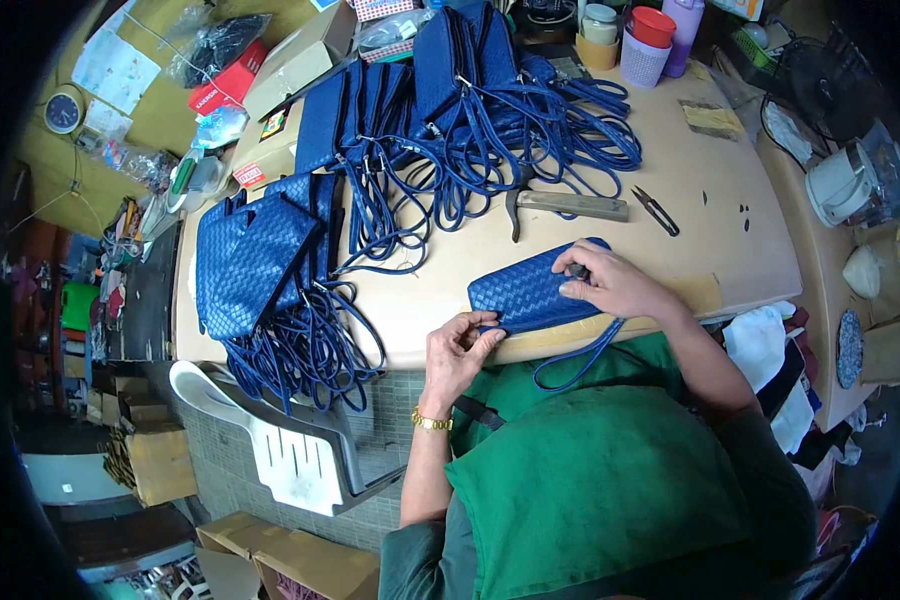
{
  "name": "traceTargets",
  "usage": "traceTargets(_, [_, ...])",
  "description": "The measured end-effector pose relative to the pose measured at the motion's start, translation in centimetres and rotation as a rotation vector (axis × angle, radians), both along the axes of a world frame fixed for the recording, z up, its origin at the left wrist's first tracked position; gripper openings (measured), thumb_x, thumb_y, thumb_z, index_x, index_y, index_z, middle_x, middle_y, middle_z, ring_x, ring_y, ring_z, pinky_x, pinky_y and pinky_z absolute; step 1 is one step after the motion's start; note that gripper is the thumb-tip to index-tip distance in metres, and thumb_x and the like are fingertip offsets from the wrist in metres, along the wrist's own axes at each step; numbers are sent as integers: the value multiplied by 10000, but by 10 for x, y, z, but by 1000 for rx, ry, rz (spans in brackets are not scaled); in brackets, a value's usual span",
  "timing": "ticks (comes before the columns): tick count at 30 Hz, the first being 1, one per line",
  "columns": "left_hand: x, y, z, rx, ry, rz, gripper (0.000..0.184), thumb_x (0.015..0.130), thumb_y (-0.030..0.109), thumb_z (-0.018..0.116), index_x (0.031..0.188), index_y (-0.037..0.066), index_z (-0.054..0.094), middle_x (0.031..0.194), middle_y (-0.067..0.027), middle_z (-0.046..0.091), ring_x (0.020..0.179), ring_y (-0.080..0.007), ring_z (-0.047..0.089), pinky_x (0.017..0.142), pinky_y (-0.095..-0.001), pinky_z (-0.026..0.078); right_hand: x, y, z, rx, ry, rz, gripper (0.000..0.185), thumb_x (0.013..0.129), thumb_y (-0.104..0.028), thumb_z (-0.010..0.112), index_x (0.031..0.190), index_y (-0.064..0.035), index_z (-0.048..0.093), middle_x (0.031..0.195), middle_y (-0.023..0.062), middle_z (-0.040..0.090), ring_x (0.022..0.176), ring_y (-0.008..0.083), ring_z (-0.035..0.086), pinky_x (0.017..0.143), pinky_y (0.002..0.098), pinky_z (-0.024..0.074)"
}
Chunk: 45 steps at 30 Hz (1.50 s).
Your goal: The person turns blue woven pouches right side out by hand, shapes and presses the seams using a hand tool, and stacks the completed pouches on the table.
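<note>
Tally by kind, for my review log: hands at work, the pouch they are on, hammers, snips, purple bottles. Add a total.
Hands: 2 (left hand, right hand)
Blue pouch at hands: 1
Hammer: 1
Snips: 1
Purple bottle: 1
Total: 6

At the tabletop's [760, 240] near edge, both hands touch a blue woven pouch [530, 292], the right [605, 280] pinching something small and dark. A hammer [570, 204] lies beyond it, snips [655, 211] beside.
</note>
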<state>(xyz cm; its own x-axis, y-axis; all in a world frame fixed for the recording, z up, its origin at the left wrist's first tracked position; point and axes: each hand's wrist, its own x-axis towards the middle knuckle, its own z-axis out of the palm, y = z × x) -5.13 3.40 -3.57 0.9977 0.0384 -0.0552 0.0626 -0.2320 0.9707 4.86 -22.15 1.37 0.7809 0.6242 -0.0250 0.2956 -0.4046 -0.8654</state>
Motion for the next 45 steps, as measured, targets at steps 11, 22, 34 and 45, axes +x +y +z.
traceTargets(11, [2, -21, 27, 173, -18, -11, 194, 875, 76, 681, 1015, -52, 644, 851, -38, 667, 749, -82, 606, 691, -232, 512, -4, 22, -9, -232, -129, 157, 185, 782, -129, 700, 901, -13, 617, 920, 151, 618, 890, 342, 597, 792, 424, 462])
traceTargets(22, [20, -19, 17, 147, 96, 18, 157, 847, 58, 701, 964, -24, 637, 816, -57, 664, 748, -89, 600, 692, -236, 490, -14, 44, 4, -43, -214, 181, 187, 740, -99, 726, 868, -22, 613, 941, 153, 623, 934, 321, 613, 783, 401, 481])
traceTargets(34, [22, -18, 7, 40, 113, 67, 178, 794, 91, 732, 902, 21, 608, 703, -40, 643, 640, -105, 575, 612, -252, 454, -5, 39, -7, -10, -193, 207, 160, 732, -69, 708, 864, -16, 635, 886, 141, 620, 904, 332, 607, 791, 415, 469])
traceTargets(45, [22, -16, 5, 67, 44, 56, 219, 777, 50, 748, 879, 13, 558, 709, -28, 600, 654, -88, 556, 612, -232, 452, -4, 26, 5, -39, -112, 241, 179, 742, -95, 719, 890, -22, 651, 903, 138, 631, 902, 312, 619, 787, 379, 480])
